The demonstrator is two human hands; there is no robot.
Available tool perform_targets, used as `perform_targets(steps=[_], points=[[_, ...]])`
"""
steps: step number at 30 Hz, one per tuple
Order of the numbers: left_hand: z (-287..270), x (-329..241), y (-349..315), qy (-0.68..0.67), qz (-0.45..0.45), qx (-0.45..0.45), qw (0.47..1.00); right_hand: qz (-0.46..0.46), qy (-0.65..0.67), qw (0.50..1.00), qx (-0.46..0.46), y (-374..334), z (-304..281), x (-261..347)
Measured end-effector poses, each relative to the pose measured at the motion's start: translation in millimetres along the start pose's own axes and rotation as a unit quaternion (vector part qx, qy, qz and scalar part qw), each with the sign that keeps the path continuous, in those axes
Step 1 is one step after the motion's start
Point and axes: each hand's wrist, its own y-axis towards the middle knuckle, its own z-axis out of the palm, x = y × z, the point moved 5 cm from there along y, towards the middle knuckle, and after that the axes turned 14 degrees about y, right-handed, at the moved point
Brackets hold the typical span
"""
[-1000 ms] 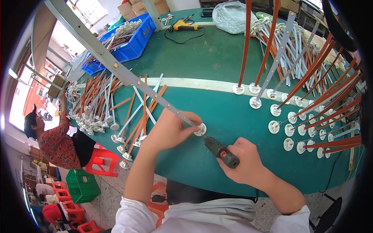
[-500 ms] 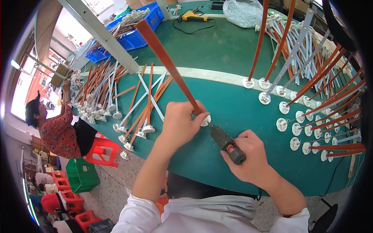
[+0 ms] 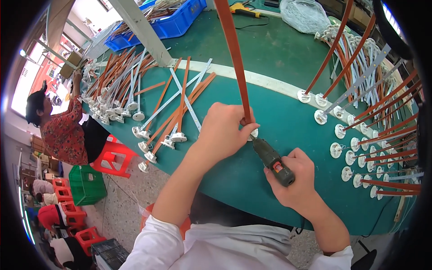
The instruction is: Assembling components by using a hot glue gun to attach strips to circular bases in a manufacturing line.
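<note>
My left hand (image 3: 227,130) is closed around the lower end of a red-brown strip (image 3: 236,58) that stands almost upright. Its white round base (image 3: 254,133) rests on the green table, partly hidden by my thumb. With my right hand (image 3: 294,180) I grip a dark green pistol-shaped tool (image 3: 270,157) with a red switch on its body. The tool's narrow tip points at the white base and is close to it or touching; I cannot tell which.
Loose strips with white bases (image 3: 177,137) lie at the left, beside a seated person (image 3: 67,135). Several strips stand upright on bases (image 3: 336,150) at the right. Behind are a blue crate (image 3: 175,24), a post (image 3: 144,33), a yellow tool (image 3: 245,10) and a plastic bag (image 3: 303,15).
The whole view has shifted a little. The strip in my left hand stands straighter, and the tool's tip is closer to the white base. Both hands keep their hold.
</note>
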Motion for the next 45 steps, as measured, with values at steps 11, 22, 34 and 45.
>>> perform_targets(steps=[11, 22, 34, 45], points=[[0.5, 5.2, -0.3, -0.006, 0.008, -0.006, 1.0, -0.007, -0.008, 1.0, -0.008, 2.6, 2.6, 3.4], [3.5, 7.3, -0.2, 0.013, 0.005, 0.003, 1.0, 0.008, -0.015, 1.0, -0.016, 0.6, 1.4, 1.0], [1.8, 3.7, 1.6, 0.007, -0.002, 0.013, 1.0, 0.019, -0.01, 1.0, -0.004, 0.0, -0.5, 1.0], [1.5, 6.4, -0.8, -0.015, -0.013, 0.023, 1.0, 0.067, 0.033, 0.997, -0.001, 2.1, -0.9, 6.4]])
